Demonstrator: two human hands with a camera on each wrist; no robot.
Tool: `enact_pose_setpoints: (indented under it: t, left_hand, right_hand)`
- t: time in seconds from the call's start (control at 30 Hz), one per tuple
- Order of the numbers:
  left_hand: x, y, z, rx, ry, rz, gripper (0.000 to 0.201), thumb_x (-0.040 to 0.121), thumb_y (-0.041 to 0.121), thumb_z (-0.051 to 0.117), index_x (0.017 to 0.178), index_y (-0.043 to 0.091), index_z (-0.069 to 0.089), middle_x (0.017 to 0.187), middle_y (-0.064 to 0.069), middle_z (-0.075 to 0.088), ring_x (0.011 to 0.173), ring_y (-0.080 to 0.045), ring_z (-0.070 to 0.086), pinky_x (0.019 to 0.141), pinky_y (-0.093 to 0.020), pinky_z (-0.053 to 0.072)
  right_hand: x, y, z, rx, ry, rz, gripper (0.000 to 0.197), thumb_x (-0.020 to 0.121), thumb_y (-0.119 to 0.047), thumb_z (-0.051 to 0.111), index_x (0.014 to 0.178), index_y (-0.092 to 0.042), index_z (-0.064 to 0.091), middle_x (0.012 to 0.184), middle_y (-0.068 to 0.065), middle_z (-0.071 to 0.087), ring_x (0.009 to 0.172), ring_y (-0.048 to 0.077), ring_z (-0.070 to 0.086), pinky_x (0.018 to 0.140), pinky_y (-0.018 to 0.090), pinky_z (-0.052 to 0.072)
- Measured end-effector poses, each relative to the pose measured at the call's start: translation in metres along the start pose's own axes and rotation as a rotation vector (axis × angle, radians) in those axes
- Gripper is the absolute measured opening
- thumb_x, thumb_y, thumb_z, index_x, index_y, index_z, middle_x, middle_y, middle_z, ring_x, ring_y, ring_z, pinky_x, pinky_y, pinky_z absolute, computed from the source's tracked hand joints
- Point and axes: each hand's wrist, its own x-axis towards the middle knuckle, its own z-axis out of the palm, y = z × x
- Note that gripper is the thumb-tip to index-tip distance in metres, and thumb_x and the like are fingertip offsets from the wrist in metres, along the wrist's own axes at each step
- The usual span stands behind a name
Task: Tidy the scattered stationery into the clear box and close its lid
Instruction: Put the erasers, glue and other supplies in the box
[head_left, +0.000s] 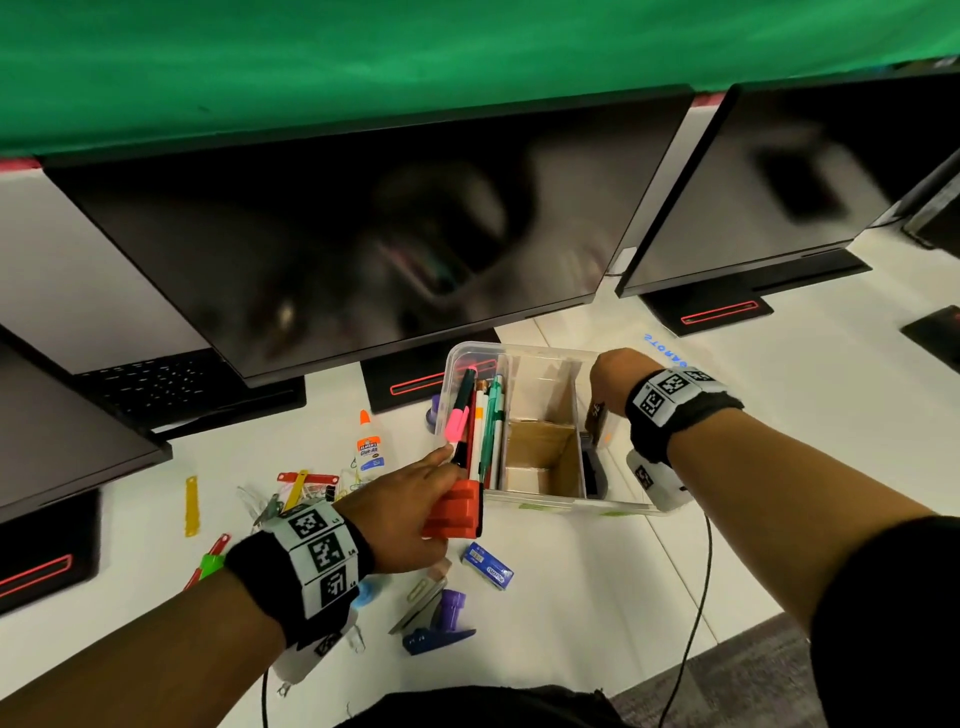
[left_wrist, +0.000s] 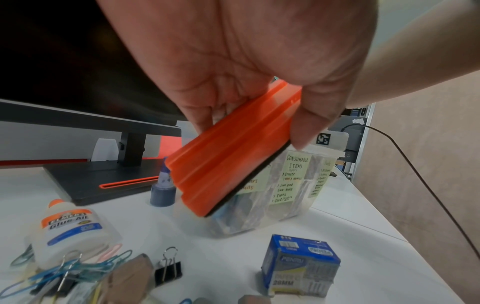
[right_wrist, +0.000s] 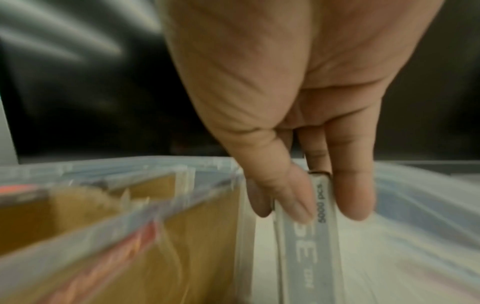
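Left hand (head_left: 410, 506) is gripping an orange whiteboard eraser (head_left: 453, 510) at the near-left corner of the clear box (head_left: 540, 502), fingers and thumb clamped on its sides. Right hand (head_left: 613, 382) is reaching into the box's right compartment, fingers pinching a flat grey pack (right_wrist: 309, 236) marked "5000 pcs". Pens and markers (head_left: 475, 421) are lying in the left compartment. Glue bottle (head_left: 369, 444), staple box (head_left: 488, 565) and clips are sitting on the white desk (head_left: 597, 597) near the box.
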Motion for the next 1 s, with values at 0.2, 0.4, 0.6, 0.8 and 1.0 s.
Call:
enact_pose_setpoints:
  t: [0.2,0.4,0.6,0.8,1.0]
  left_hand:
    - [0.001,-0.002,0.001,-0.013,0.003,0.006,0.072,0.081,0.036,0.065,0.140,0.032,0.024,0.159,0.003,0.007,0.140,-0.018,0.030,0.107,-0.032,0.040]
    - [0.000,0.000,-0.004,-0.095,0.073,0.004,0.062,0.080,0.041,0.065,0.131,0.023,0.035,0.137,0.003,0.044,0.117,-0.017,0.052,0.096,-0.031,0.048]
    - [0.007,-0.001,-0.013,-0.201,0.189,-0.067,0.054,0.078,0.052,0.063,0.119,0.022,0.046,0.105,0.001,0.065,0.091,-0.017,0.061,0.084,-0.033,0.052]
    - [0.006,0.009,-0.022,-0.300,0.291,-0.035,0.061,0.073,0.056,0.068,0.124,0.028,0.048,0.112,0.007,0.064,0.099,-0.016,0.063,0.087,-0.034,0.055]
    - [0.005,0.001,-0.015,0.026,0.253,0.030,0.053,0.088,0.042,0.057,0.138,0.030,0.041,0.146,0.008,0.043,0.136,-0.011,0.037,0.112,-0.028,0.031]
  right_hand:
    - [0.086,0.032,0.057,0.012,-0.089,0.036,0.045,0.053,-0.034,0.071,0.095,-0.018,0.064,0.067,-0.004,0.047,0.084,0.030,0.066,0.078,0.042,0.056]
    - [-0.025,0.003,-0.010,0.075,0.035,-0.050,0.046,0.059,-0.036,0.079,0.101,-0.029,0.062,0.109,-0.002,0.065,0.099,0.024,0.063,0.085,0.039,0.054]
    - [-0.157,-0.074,-0.082,0.604,0.038,-0.341,0.039,0.084,-0.048,0.061,0.076,-0.010,0.066,0.072,0.004,0.065,0.065,0.014,0.059,0.062,0.024,0.045]
    - [-0.174,-0.081,-0.082,0.766,-0.101,-0.402,0.019,0.080,-0.022,0.070,0.083,-0.003,0.069,0.063,0.009,0.067,0.053,0.016,0.059,0.056,0.026,0.051]
    - [-0.161,0.004,-0.133,0.504,0.280,-0.265,0.013,0.074,-0.024,0.075,0.077,-0.021,0.063,0.061,-0.001,0.062,0.047,0.009,0.058,0.048,0.020,0.042]
